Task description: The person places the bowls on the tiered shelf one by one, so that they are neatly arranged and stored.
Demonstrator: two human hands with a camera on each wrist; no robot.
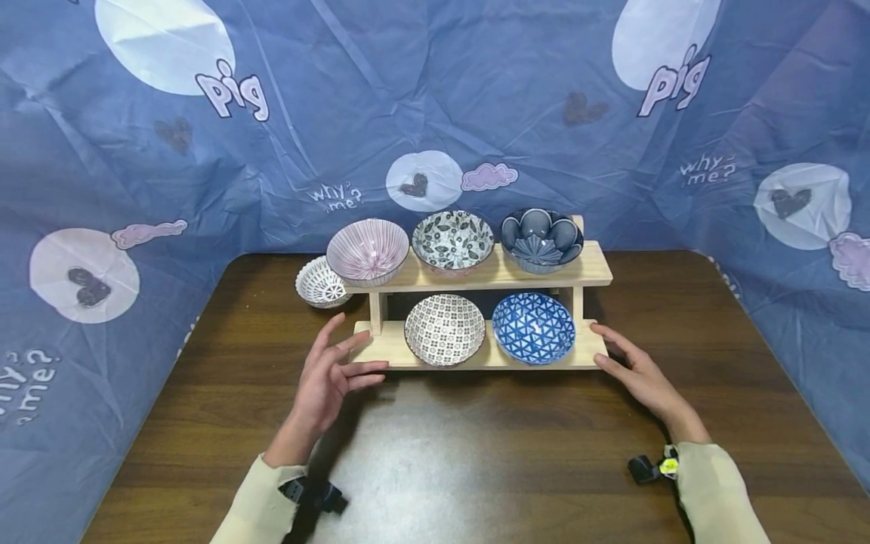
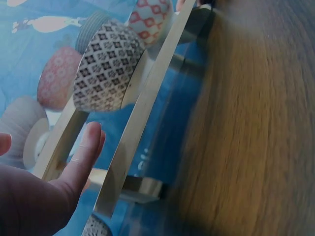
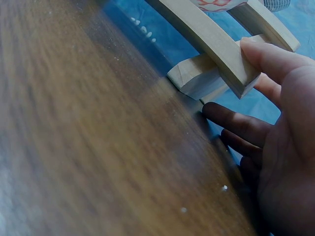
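A two-tier wooden display rack [image 1: 387,353] stands on the table, bearing patterned bowls. My left hand [image 1: 325,385] is at its lower left end, fingers spread and holding nothing. In the left wrist view, one finger [image 2: 86,152] extends in front of the rack; contact is unclear. At the lower right end, my right hand [image 1: 639,378] pinches the board between thumb [image 3: 270,59] and a finger partly hidden behind it. The lower tier carries a brown-and-white patterned bowl [image 1: 445,330] and a blue-and-white triangle-patterned bowl [image 1: 533,329].
The upper tier bears a pink-striped bowl [image 1: 368,251], a leaf-patterned bowl [image 1: 453,240] and a dark blue petal-patterned bowl [image 1: 541,240]. A small white bowl [image 1: 322,282] is behind the rack's left side. Blue printed cloth [image 1: 544,136] surrounds the brown wooden table [image 1: 476,453].
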